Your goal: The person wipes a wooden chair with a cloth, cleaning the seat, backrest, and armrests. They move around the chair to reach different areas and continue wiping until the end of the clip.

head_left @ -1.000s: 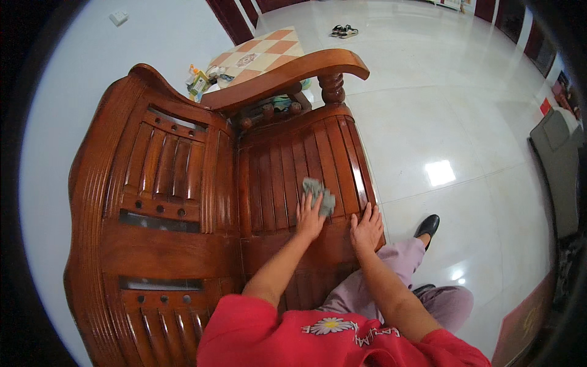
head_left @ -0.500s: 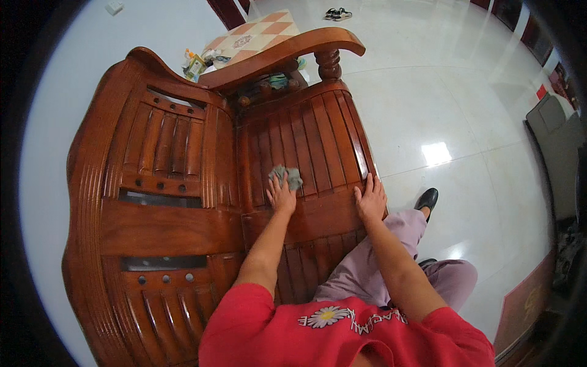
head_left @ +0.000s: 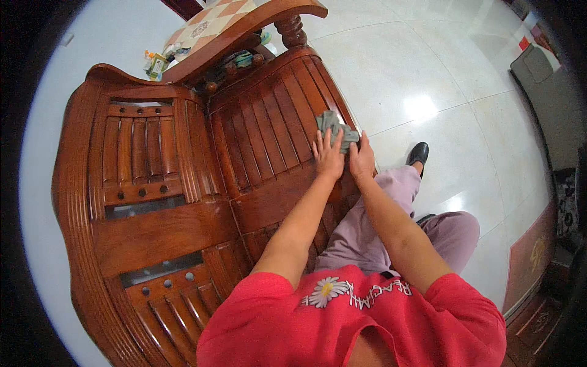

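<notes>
A crumpled grey-green cloth (head_left: 335, 129) lies on the slatted seat of a reddish-brown wooden bench (head_left: 263, 125), close to the seat's front edge. My left hand (head_left: 331, 160) holds the cloth against the slats, its fingers spread over the lower part. Beside it, my right hand (head_left: 362, 160) rests at the front edge with fingers extended, its thumb side touching the cloth's right end. What lies under the left fingertips is hidden.
The bench's curved armrest (head_left: 244, 40) and turned post (head_left: 291, 32) stand at the far end. Behind them is a checkered table (head_left: 205, 24) with small items. To the left rises the slatted backrest (head_left: 137, 153). My black shoe (head_left: 418, 156) is on the glossy tiled floor (head_left: 452, 67).
My left hand and the cloth have moved right across the seat, from its middle to the front edge, beside my right hand. The whole view has shifted somewhat.
</notes>
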A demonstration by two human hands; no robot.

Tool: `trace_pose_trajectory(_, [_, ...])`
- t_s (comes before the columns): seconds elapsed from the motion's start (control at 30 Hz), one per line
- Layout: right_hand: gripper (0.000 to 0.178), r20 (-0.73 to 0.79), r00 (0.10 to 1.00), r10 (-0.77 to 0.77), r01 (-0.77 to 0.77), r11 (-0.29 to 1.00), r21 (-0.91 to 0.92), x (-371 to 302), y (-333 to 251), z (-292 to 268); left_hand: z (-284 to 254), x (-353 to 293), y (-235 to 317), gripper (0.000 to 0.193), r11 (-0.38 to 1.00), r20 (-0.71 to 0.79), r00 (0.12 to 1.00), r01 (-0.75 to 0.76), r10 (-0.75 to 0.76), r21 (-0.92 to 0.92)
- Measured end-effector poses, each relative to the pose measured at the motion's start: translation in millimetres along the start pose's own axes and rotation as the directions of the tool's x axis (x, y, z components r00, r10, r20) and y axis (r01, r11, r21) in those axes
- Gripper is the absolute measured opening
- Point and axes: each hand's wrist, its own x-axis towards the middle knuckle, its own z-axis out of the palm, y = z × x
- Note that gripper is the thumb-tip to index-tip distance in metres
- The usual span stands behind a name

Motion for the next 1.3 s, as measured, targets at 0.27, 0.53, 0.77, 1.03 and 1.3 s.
trace_pose_trajectory(0.27, [0.044,0.429,0.849,-0.309,0.363,0.931,-0.048,-48.5,-44.6,-14.9,-21.7,-78.7,-69.0,0.065,0.998,0.077,0.997,0.012,-0.017,0.057])
trace_pose_trajectory(0.53, [0.022,0.616,0.783,-0.090,-0.322,0.788,0.524,20.0,-50.1,-42.0,-143.6,-65.7,-95.5,0.057,0.252,0.401,0.897,0.439,-0.189,-0.862])
trace_pose_trajectory(0.77, [0.069,0.214,0.972,-0.095,0.123,0.985,-0.122,32.7,-66.2,-8.7,-124.2,-47.7,-239.5,0.068,0.680,-0.168,0.667,0.656,-0.725,-0.327])
trace_pose_trajectory(1.03, [0.081,0.600,0.727,-0.334,0.669,0.543,-0.508,5.2,-72.3,59.8,-81.8,-30.9,-245.6,0.067,0.677,-0.347,0.659,0.731,-0.668,0.085])
trace_pose_trajectory(1.3, [0.079,0.454,0.691,-0.563,0.722,0.507,-0.471,202.6,-140.4,168.2,-91.9,-34.3,-243.1,0.056,0.691,-0.378,0.681,0.711,-0.627,0.133])
